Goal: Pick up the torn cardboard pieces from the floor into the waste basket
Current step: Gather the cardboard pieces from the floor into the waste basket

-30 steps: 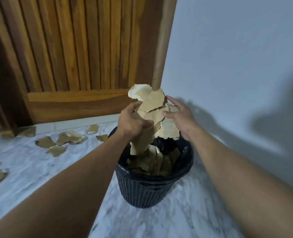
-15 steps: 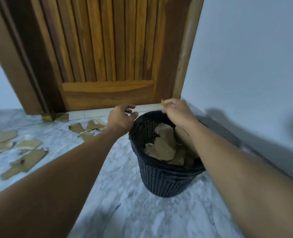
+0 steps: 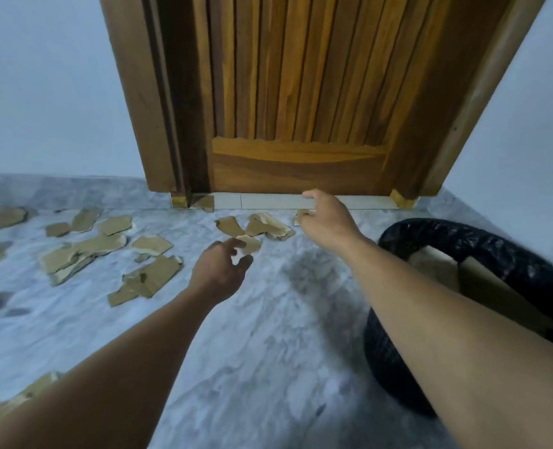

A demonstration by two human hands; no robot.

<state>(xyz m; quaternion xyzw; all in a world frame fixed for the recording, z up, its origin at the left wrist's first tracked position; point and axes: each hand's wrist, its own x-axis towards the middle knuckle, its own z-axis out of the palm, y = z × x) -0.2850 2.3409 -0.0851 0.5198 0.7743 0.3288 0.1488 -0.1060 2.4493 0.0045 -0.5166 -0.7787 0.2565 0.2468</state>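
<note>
Both hands are out reaching for the next batch of scraps, so this looks like the pick-up step and nothing's grabbed yet. The left hand (image 3: 218, 270) has thumb and fingers spread apart, coming in at a small piece (image 3: 250, 244) right off its fingertips; can't tell if it's touching yet. The right hand (image 3: 328, 218) is further out near the door (image 3: 297, 92), fingers loosely apart and empty as far as I can see, with another scrap (image 3: 299, 217) poking out just past its fingers, mostly hidden by the hand. Between the two there's a little heap (image 3: 270, 225) of overlapping bits. The basket (image 3: 462, 236) sits at the right, just beside the right forearm, black liner in it and some cardboard already inside. Loads more pieces (image 3: 84, 251) are scattered over the floor (image 3: 268, 335) to the left, well apart from the basket, plus a few at the bottom left corner, so I'd say the job is nowhere near done. Next move, I reckon: pinch under an edge, since these lie flat on smooth marble and won't lift easily from the top. Probably smarter to slide the near ones together into a stack and grab with both hands, then swing right to the basket. Thin torn bits could slip out of a loose hold on the way.
</note>
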